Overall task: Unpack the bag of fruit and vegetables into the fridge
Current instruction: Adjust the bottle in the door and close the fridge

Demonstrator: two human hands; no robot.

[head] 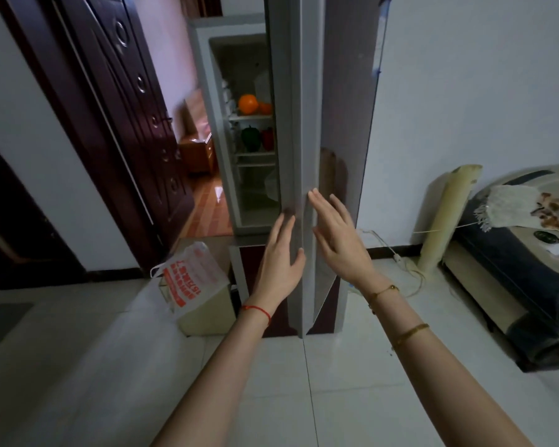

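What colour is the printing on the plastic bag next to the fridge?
Orange-red print on the white plastic bag, clearest in the head view.

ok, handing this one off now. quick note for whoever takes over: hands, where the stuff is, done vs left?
Hands: left hand and right hand both empty and open, flat against the edge of the fridge door, which stands ajar.
Items: oranges on an upper shelf; green pepper and red pepper on the shelf below.
Plastic bag lies on a box beside the fridge; looks flat, contents cannot be confirmed.
Done: produce shelved.
Left: probably just shutting the door; check the bag first.
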